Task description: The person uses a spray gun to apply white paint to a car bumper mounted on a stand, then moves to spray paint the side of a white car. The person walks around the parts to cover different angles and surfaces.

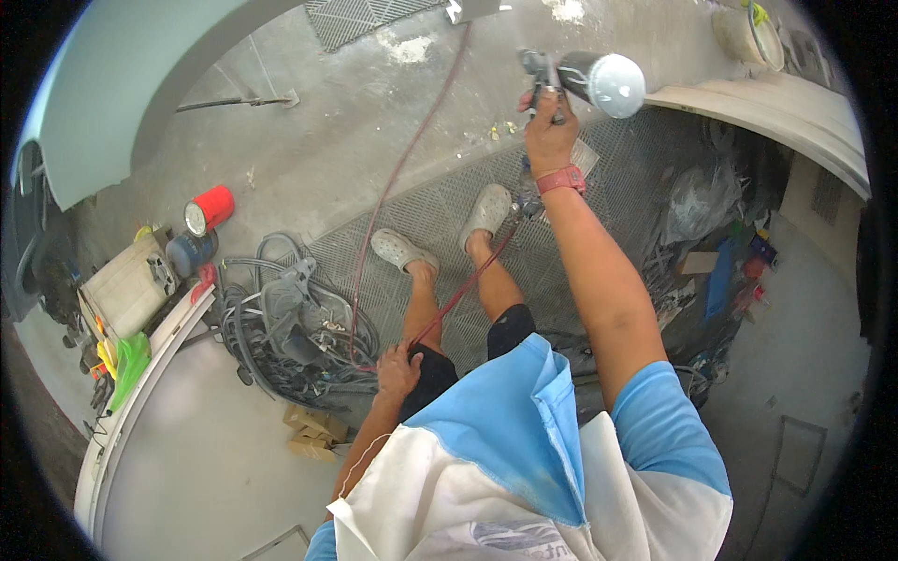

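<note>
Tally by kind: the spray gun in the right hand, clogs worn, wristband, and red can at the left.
Silver metal spray gun with dark cylindrical cup, in right hand: 1
Pale grey clogs: 2
Red wristband: 1
Red cylindrical can: 1
Total: 5

I wear a short-sleeved white and light-blue fabric shirt (pixel 505 411), a greyish-blue print (pixel 519 538) low on its front, black shorts (pixel 511 329) and pale grey, perforated clogs (pixel 402 250). A pinkish-red band (pixel 561 180) circles the wrist below my right hand (pixel 552 136).
</note>
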{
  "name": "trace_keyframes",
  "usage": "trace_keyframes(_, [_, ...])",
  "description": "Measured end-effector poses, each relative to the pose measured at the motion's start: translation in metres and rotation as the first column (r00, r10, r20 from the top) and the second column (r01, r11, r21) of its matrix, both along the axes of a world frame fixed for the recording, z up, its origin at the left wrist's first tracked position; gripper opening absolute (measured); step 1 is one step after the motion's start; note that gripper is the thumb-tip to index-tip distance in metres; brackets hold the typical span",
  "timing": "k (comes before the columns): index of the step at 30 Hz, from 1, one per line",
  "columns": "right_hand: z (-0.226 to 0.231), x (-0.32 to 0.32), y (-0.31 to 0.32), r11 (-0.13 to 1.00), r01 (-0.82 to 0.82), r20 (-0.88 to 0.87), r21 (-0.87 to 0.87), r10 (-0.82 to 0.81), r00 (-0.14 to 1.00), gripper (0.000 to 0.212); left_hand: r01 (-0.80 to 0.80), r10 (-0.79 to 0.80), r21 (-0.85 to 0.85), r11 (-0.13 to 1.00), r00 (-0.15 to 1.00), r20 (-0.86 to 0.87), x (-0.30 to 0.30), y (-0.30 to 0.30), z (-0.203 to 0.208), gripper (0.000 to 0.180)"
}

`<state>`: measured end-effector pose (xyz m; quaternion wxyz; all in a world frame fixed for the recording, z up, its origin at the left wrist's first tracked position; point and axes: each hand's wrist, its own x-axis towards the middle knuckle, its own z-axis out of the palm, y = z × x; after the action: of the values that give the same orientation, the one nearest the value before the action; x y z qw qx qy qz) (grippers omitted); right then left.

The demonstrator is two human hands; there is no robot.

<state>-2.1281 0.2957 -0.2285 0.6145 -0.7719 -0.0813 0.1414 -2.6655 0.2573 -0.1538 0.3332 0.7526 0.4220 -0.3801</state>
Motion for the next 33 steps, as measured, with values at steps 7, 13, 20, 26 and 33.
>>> trace_keyframes(7, [-0.031, 0.007, -0.013, 0.974, -0.193, -0.189, 0.116, 0.212, 0.959, 0.041, 0.13, -0.131, -0.036, 0.991, 0.991, -0.041, 0.048, -0.012, -0.002, 0.052])
trace_keyframes(13, [-0.099, 0.062, -0.009, 0.991, 0.125, -0.066, -0.049, -0.128, 0.99, 0.044, 0.094, -0.096, -0.018, 0.995, 0.982, -0.164, 0.063, -0.006, -0.011, 0.06])
trace_keyframes(20, [-0.147, 0.038, -0.008, 0.979, -0.148, -0.339, 0.137, 0.187, 0.922, 0.048, 0.164, -0.146, 0.072, 0.984, 0.967, -0.208, 0.07, 0.004, -0.021, 0.063])
trace_keyframes(26, [-0.201, 0.065, 0.003, 0.984, 0.045, -0.401, 0.173, 0.029, 0.916, 0.052, 0.17, -0.134, 0.133, 0.976, 0.96, -0.245, 0.069, 0.016, -0.044, 0.061])
trace_keyframes(33, [-0.245, 0.092, 0.023, 0.915, 0.383, -0.134, 0.128, -0.366, 0.921, 0.046, 0.162, -0.112, 0.198, 0.967, 0.964, -0.239, 0.043, 0.039, -0.079, 0.059])
